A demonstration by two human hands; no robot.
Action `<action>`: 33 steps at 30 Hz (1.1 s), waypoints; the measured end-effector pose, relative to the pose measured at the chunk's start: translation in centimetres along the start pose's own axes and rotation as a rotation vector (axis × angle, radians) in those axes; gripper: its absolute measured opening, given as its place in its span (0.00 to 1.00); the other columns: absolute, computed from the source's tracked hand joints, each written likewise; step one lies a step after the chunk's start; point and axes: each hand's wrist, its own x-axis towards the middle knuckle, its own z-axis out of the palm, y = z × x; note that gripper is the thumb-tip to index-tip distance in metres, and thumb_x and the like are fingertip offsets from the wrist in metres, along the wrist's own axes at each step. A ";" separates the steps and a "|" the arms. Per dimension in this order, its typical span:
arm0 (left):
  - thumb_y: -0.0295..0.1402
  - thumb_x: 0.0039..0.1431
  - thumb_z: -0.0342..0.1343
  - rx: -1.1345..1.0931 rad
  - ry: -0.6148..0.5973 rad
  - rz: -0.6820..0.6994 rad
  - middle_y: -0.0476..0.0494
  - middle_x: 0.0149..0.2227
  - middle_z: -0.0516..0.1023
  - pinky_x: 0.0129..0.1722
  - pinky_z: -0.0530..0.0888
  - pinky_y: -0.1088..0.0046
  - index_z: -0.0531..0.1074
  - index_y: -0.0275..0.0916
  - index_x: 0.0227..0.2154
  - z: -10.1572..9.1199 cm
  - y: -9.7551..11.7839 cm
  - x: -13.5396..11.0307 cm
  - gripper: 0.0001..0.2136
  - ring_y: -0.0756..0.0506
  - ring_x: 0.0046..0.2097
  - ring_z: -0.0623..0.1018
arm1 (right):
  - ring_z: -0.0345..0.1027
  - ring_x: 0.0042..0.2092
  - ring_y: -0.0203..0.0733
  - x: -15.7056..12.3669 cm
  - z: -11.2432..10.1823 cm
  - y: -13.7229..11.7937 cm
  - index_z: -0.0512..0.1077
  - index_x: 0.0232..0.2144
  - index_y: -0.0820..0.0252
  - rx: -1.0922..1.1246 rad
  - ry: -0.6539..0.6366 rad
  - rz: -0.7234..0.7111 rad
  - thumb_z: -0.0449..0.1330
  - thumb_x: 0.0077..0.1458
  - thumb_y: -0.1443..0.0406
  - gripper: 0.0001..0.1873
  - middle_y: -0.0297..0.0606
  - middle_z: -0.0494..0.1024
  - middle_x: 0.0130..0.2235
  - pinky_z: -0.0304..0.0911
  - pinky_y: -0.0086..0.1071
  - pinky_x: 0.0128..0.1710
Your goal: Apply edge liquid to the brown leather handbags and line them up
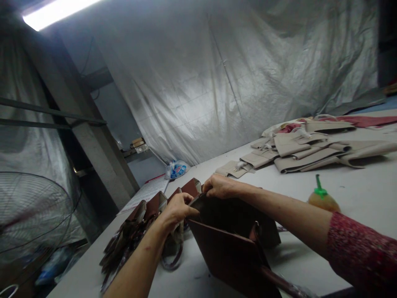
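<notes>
A dark brown handbag (pixel 226 252) stands tilted on the white table, its mouth turned up towards me and its inside dark. My left hand (pixel 177 210) grips the bag's upper edge at the left corner, thumb on the near side. Closed on the far rim, a little to the right, is my right hand (pixel 219 186); its fingertips are partly hidden. A strap (pixel 283 283) runs from the bag's near side towards the bottom right. Behind my left hand lie several more brown bags (pixel 156 205) in a row, with a looped handle (pixel 173 260) beside them.
Beige bag pieces (pixel 310 151) are heaped at the back right. A yellowish bottle with a green nozzle (pixel 323 198) stands beyond my right forearm. A plastic bag (pixel 177 169) and printed sheet (pixel 145 192) lie at the far edge. A fan (pixel 34 211) is at left.
</notes>
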 end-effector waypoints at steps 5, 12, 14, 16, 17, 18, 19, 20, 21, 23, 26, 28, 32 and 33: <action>0.25 0.41 0.62 0.016 0.043 -0.010 0.50 0.21 0.75 0.24 0.64 0.76 0.77 0.34 0.26 0.0 -0.3 -0.3 0.05 0.50 0.24 0.72 | 0.71 0.31 0.37 0.1 0.0 -0.4 0.82 0.34 0.59 -0.030 0.016 0.006 0.60 0.44 0.71 0.15 0.34 0.80 0.29 0.57 0.25 0.28; 0.28 0.45 0.61 0.058 0.037 0.051 0.52 0.17 0.71 0.23 0.62 0.76 0.79 0.36 0.24 -0.1 -0.7 0.3 0.03 0.52 0.20 0.67 | 0.71 0.33 0.40 -0.6 -0.2 -0.9 0.82 0.37 0.59 -0.087 0.008 -0.047 0.60 0.46 0.69 0.15 0.36 0.80 0.31 0.57 0.26 0.29; 0.29 0.45 0.62 0.055 0.020 0.077 0.52 0.18 0.71 0.23 0.61 0.77 0.80 0.36 0.25 -0.2 -0.8 0.3 0.03 0.52 0.20 0.67 | 0.72 0.35 0.37 -0.7 -0.2 -1.1 0.81 0.41 0.55 -0.063 -0.043 -0.101 0.62 0.50 0.66 0.15 0.32 0.81 0.35 0.58 0.24 0.31; 0.29 0.45 0.62 0.046 0.002 0.098 0.52 0.19 0.72 0.23 0.61 0.77 0.80 0.36 0.25 -0.3 -0.8 0.4 0.04 0.52 0.21 0.67 | 0.72 0.36 0.36 -0.5 0.0 -1.3 0.81 0.42 0.53 -0.061 -0.065 -0.140 0.62 0.52 0.64 0.14 0.29 0.82 0.36 0.59 0.23 0.32; 0.30 0.45 0.62 0.041 -0.005 0.105 0.52 0.19 0.72 0.23 0.61 0.77 0.80 0.36 0.25 -0.3 -0.9 0.4 0.04 0.52 0.21 0.67 | 0.71 0.35 0.36 -0.4 0.2 -1.4 0.82 0.40 0.53 -0.074 -0.059 -0.149 0.62 0.52 0.64 0.13 0.29 0.81 0.35 0.58 0.23 0.32; 0.30 0.45 0.62 0.036 -0.011 0.108 0.52 0.19 0.72 0.23 0.61 0.77 0.79 0.35 0.25 -0.3 -0.9 0.5 0.04 0.52 0.21 0.67 | 0.71 0.35 0.36 -0.2 0.4 -1.5 0.82 0.38 0.53 -0.095 -0.043 -0.151 0.62 0.52 0.63 0.12 0.30 0.81 0.33 0.57 0.24 0.31; 0.30 0.46 0.62 0.033 -0.014 0.107 0.51 0.19 0.72 0.23 0.62 0.77 0.79 0.35 0.25 -0.2 -1.0 0.6 0.04 0.52 0.21 0.67 | 0.70 0.34 0.36 -0.1 0.7 -1.5 0.82 0.36 0.54 -0.119 -0.022 -0.150 0.62 0.52 0.63 0.11 0.31 0.81 0.32 0.56 0.25 0.30; 0.30 0.46 0.62 0.032 -0.014 0.103 0.51 0.19 0.72 0.23 0.62 0.77 0.79 0.35 0.25 -0.2 -1.0 0.7 0.04 0.52 0.21 0.67 | 0.70 0.33 0.37 0.1 0.9 -1.5 0.83 0.35 0.55 -0.144 0.003 -0.149 0.62 0.51 0.63 0.10 0.32 0.80 0.31 0.54 0.26 0.30; 0.29 0.46 0.62 0.033 -0.008 0.097 0.51 0.20 0.72 0.23 0.62 0.77 0.79 0.34 0.26 -0.1 -1.1 0.8 0.04 0.52 0.21 0.67 | 0.69 0.33 0.37 0.1 1.2 -1.5 0.83 0.34 0.55 -0.168 0.028 -0.147 0.62 0.51 0.64 0.10 0.33 0.80 0.31 0.53 0.27 0.29; 0.25 0.42 0.63 0.043 0.020 0.089 0.51 0.22 0.74 0.24 0.64 0.78 0.78 0.35 0.30 -0.1 -1.2 1.0 0.09 0.51 0.23 0.70 | 0.69 0.32 0.38 0.2 1.5 -1.4 0.83 0.34 0.55 -0.210 0.068 -0.145 0.61 0.51 0.65 0.10 0.35 0.80 0.30 0.51 0.28 0.28; 0.21 0.35 0.64 0.084 0.069 0.097 0.51 0.26 0.77 0.27 0.67 0.78 0.77 0.36 0.32 -0.3 -1.3 1.0 0.16 0.50 0.27 0.73 | 0.69 0.31 0.38 0.0 1.6 -1.3 0.82 0.33 0.55 -0.256 0.094 -0.156 0.61 0.51 0.65 0.10 0.36 0.81 0.30 0.49 0.29 0.27; 0.25 0.37 0.65 0.118 0.079 0.112 0.51 0.24 0.76 0.27 0.68 0.77 0.78 0.36 0.29 -0.4 -1.2 0.8 0.12 0.49 0.26 0.73 | 0.69 0.30 0.38 -0.2 1.5 -1.4 0.82 0.33 0.56 -0.285 0.096 -0.164 0.60 0.52 0.64 0.10 0.37 0.81 0.30 0.48 0.29 0.27; 0.32 0.46 0.63 0.179 0.099 0.186 0.50 0.22 0.76 0.28 0.67 0.75 0.80 0.38 0.27 -0.5 -1.1 0.3 0.05 0.48 0.26 0.73 | 0.70 0.31 0.41 -0.7 2.0 -1.8 0.82 0.32 0.58 -0.348 0.107 -0.172 0.57 0.55 0.63 0.12 0.41 0.81 0.30 0.49 0.30 0.28; 0.32 0.46 0.62 0.194 0.106 0.206 0.50 0.23 0.76 0.29 0.67 0.75 0.80 0.38 0.26 -0.5 -1.1 0.3 0.04 0.48 0.27 0.74 | 0.70 0.32 0.42 -0.8 2.1 -1.9 0.82 0.32 0.59 -0.363 0.113 -0.172 0.56 0.56 0.63 0.13 0.43 0.81 0.31 0.50 0.30 0.28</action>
